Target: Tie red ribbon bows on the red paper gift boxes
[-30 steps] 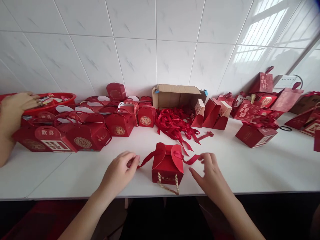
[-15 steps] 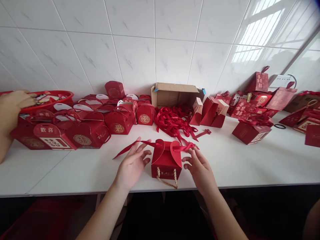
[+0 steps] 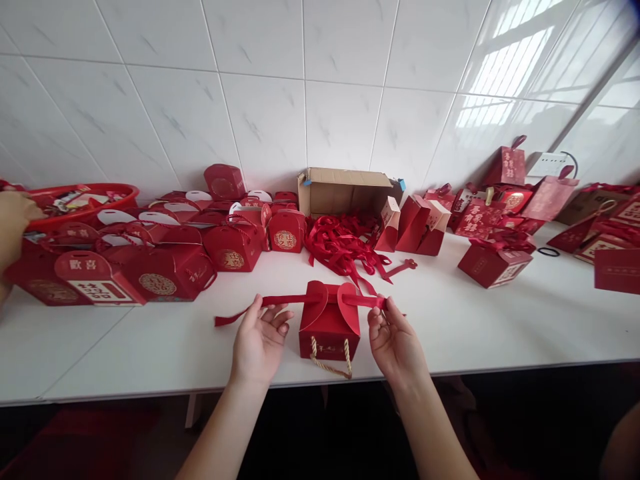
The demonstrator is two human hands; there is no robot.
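Note:
A small red gift box (image 3: 330, 327) stands upright near the table's front edge, its rounded flaps folded over the top and a twisted cream rope handle (image 3: 331, 367) hanging at its front. A red ribbon (image 3: 285, 299) runs through the slots in the flaps and stretches out to both sides. On the left of the box, my left hand (image 3: 260, 343) pinches the ribbon between thumb and finger, with a loose tail trailing beyond. My right hand (image 3: 397, 340) grips the ribbon's other side just right of the box. Both hands are apart from the box itself.
Behind the box lies a heap of red ribbons (image 3: 343, 243) spilling from an open cardboard carton (image 3: 350, 190). Many red boxes (image 3: 170, 270) crowd the left, beside a red basin (image 3: 113, 193) and another person's hand (image 3: 17, 210). More boxes (image 3: 495, 260) stand on the right.
Both hands have closed on the ribbon, and it is now pulled straighter and tauter to each side. The other person's hand at the left has shifted leftward in view.

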